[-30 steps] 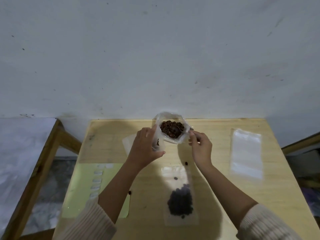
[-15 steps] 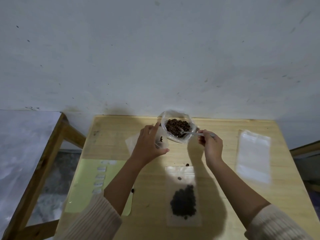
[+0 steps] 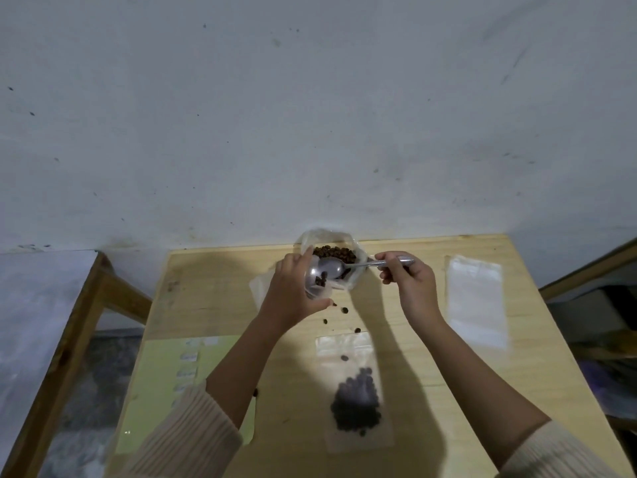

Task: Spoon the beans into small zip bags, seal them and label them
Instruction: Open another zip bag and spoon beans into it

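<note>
Left hand (image 3: 293, 298) grips a small clear zip bag (image 3: 315, 282), mouth held open, a few beans inside. Right hand (image 3: 410, 284) pinches the handle of a metal spoon (image 3: 341, 267), bowl at the bag mouth, over the clear bag of brown beans (image 3: 332, 253). Loose beans (image 3: 344, 309) lie on the pale wooden table (image 3: 213, 291). Filled flat bag (image 3: 356, 405) lies near the front edge.

wall (image 3: 310, 115): scuffed white | table (image 3: 213, 288): pale wood | floor (image 3: 100, 370): possibly stone

Dim, soft-focus wide-angle view with arm shadows across the table (image 3: 431, 401).
</note>
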`<action>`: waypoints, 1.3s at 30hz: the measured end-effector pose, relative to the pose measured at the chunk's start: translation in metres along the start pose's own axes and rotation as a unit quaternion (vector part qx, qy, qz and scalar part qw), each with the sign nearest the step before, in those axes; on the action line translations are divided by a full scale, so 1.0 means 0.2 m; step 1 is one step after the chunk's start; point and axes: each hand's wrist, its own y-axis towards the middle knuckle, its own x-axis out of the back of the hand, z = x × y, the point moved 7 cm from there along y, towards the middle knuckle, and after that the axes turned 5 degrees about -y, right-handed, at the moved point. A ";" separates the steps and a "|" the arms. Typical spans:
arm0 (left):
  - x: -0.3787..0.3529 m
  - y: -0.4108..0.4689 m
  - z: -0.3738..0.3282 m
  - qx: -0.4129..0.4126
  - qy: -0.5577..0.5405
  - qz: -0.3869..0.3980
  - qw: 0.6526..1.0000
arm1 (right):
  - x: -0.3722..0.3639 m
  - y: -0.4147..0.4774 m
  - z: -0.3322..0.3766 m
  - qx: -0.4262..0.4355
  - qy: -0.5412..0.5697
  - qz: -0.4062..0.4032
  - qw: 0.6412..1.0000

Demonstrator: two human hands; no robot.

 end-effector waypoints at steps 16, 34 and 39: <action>0.11 -0.09 0.10 0.047 -0.060 -0.013 0.997 | -0.13 -0.03 -0.26 -0.176 0.050 -0.009 0.983; 0.11 -0.05 -0.02 0.036 -0.159 -0.007 0.987 | -0.23 -0.13 0.12 0.023 -0.177 0.112 0.978; 0.12 -0.05 -0.07 0.028 -0.168 -0.003 0.985 | -0.42 -0.21 0.20 0.086 -0.302 0.240 0.919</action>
